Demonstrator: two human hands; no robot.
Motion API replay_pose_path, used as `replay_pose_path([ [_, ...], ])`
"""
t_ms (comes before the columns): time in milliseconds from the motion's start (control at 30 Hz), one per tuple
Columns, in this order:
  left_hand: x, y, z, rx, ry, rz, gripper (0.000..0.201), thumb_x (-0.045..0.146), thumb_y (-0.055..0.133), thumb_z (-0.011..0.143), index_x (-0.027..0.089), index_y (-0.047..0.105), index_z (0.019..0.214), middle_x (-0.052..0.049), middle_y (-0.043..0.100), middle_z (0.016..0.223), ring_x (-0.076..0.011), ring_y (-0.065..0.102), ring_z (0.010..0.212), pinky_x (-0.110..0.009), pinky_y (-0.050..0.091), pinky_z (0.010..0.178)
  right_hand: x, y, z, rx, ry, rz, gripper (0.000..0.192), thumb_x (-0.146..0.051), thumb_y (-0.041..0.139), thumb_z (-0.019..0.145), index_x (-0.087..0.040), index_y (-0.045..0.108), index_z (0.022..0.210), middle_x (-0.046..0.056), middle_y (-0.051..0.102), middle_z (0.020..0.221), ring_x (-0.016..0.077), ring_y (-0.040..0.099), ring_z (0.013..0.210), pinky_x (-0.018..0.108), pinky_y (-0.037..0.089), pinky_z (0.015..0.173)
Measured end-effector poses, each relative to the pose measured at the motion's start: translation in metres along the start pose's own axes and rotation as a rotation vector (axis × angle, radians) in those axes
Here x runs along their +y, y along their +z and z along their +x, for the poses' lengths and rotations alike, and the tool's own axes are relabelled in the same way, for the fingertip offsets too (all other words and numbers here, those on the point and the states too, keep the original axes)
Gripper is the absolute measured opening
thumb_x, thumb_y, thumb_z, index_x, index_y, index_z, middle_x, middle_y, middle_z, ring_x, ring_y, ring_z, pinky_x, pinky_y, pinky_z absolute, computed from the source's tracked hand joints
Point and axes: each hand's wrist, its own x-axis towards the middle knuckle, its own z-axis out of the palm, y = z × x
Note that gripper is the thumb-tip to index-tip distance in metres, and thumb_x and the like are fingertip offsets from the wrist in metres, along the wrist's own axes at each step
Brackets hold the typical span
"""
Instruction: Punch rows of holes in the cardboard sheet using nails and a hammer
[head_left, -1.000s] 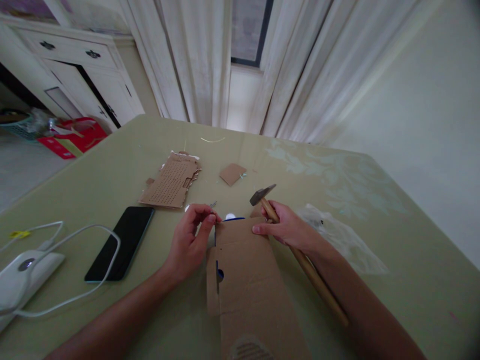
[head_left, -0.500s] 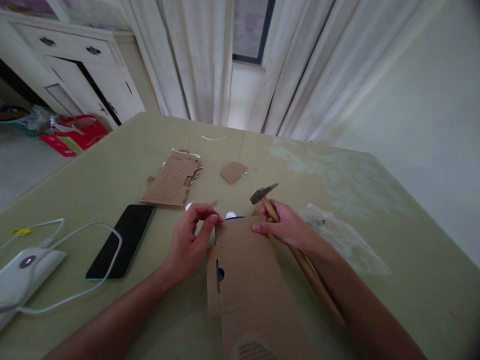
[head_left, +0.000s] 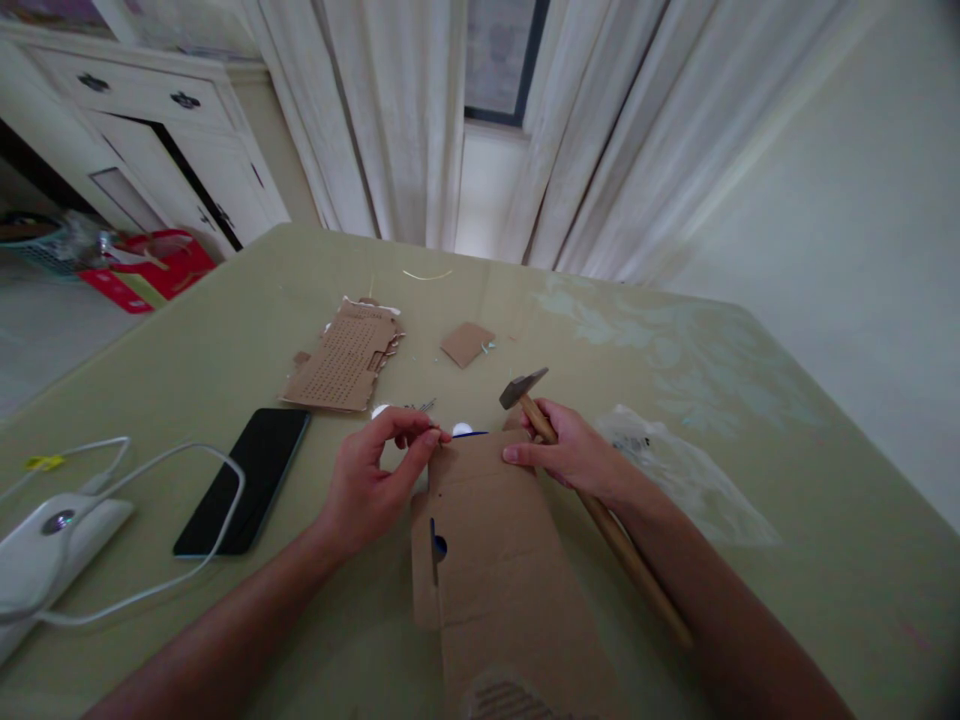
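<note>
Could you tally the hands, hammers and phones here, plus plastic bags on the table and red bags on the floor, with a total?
Hands: 2 (left hand, right hand)
Hammer: 1
Phone: 1
Plastic bag: 1
Red bag: 1
Total: 6

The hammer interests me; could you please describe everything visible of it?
The hammer has a dark, seemingly metal head with one tapering end and a long brown, seemingly wooden handle. The right hand grips the handle close to the head, beside the large cardboard. It slants toward the picture's lower right; contact with the table is unclear.
</note>
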Motion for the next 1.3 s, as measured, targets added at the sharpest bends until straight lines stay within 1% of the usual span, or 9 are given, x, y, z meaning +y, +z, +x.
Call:
replay_pose_path([
  [167,0.003,-0.001,0.003,-0.016,0.053,0.061,0.005,0.018,0.071,0.1,0.022,0.073,0.1,0.003,0.076,0.084,-0.0112,0.063,0.072,-0.021,0.051,0.069,-0.001,0.0,-0.001,0.018,-0.007,-0.04,0.056,-0.055,0.093,0.074,-0.02,0.059,0.101,-0.001,0.06,0.091,0.0198,0.056,0.082,0.031,0.044,0.071],
  [633,0.005,-0.004,0.007,-0.075,0.194,0.113,0.002,0.019,0.073,0.101,0.021,0.073,0.101,0.002,0.072,0.081,-0.0137,0.065,0.074,-0.025,0.051,0.071,0.0,0.0,0.003,0.024,-0.029,-0.075,0.054,-0.055,0.093,0.075,-0.02,0.062,0.1,0.0,0.064,0.091,0.0197,0.059,0.083,0.031,0.046,0.071],
  [767,0.003,-0.004,0.006,-0.073,0.223,0.118,0.004,0.017,0.074,0.1,0.021,0.073,0.1,0.002,0.073,0.08,-0.0133,0.065,0.073,-0.025,0.051,0.071,-0.006,-0.004,-0.003,0.16,-0.115,-0.16,0.04,-0.058,0.073,0.095,-0.022,0.057,0.087,-0.002,0.059,0.077,0.0169,0.056,0.07,0.029,0.041,0.062],
  [833,0.002,-0.004,0.007,-0.07,0.222,0.116,0.004,0.017,0.074,0.099,0.021,0.073,0.1,0.002,0.073,0.079,-0.0131,0.064,0.072,-0.025,0.051,0.07,-0.014,-0.008,-0.012,0.218,-0.132,-0.13,0.041,-0.061,0.058,0.105,-0.024,0.055,0.089,-0.005,0.05,0.064,0.0142,0.048,0.054,0.028,0.036,0.052],
  [933,0.002,-0.004,0.008,-0.073,0.203,0.104,0.003,0.019,0.075,0.099,0.021,0.074,0.098,0.002,0.073,0.078,-0.0136,0.064,0.07,-0.025,0.051,0.067,-0.035,-0.01,-0.028,0.181,-0.148,-0.062,0.041,-0.064,0.047,0.11,-0.024,0.058,0.104,-0.009,0.046,0.06,0.0119,0.038,0.041,0.028,0.03,0.044],
  [1000,0.002,-0.004,0.009,-0.075,0.194,0.091,0.003,0.02,0.075,0.099,0.021,0.074,0.097,0.001,0.072,0.077,-0.014,0.065,0.069,-0.025,0.051,0.066,-0.054,-0.008,-0.036,0.123,-0.174,-0.152,0.039,-0.059,0.044,0.113,-0.024,0.058,0.103,-0.007,0.049,0.063,0.0129,0.044,0.045,0.028,0.033,0.048],
  [1067,0.002,-0.004,0.009,-0.079,0.19,0.079,0.004,0.022,0.074,0.1,0.021,0.075,0.096,0.0,0.073,0.077,-0.0148,0.066,0.069,-0.026,0.051,0.065,-0.074,-0.005,-0.042,0.031,-0.233,-0.398,0.036,-0.05,0.049,0.114,-0.024,0.057,0.091,-0.002,0.058,0.071,0.0165,0.056,0.062,0.03,0.039,0.06],
  [1167,0.001,-0.004,0.009,-0.091,0.198,0.066,0.007,0.022,0.071,0.101,0.021,0.077,0.097,-0.002,0.074,0.078,-0.016,0.067,0.07,-0.027,0.051,0.065,-0.102,0.001,-0.049,-0.082,-0.296,-0.675,0.032,-0.04,0.049,0.115,-0.023,0.063,0.092,0.005,0.07,0.086,0.0215,0.063,0.079,0.033,0.04,0.072],
  [1300,-0.001,-0.004,0.009,-0.121,0.225,0.071,0.007,0.02,0.071,0.101,0.021,0.078,0.101,-0.003,0.076,0.082,-0.0165,0.068,0.073,-0.027,0.051,0.066,-0.124,0.007,-0.057,0.018,-0.354,-0.745,0.034,-0.045,0.042,0.116,-0.024,0.068,0.108,0.005,0.072,0.085,0.0229,0.065,0.075,0.034,0.037,0.069],
])
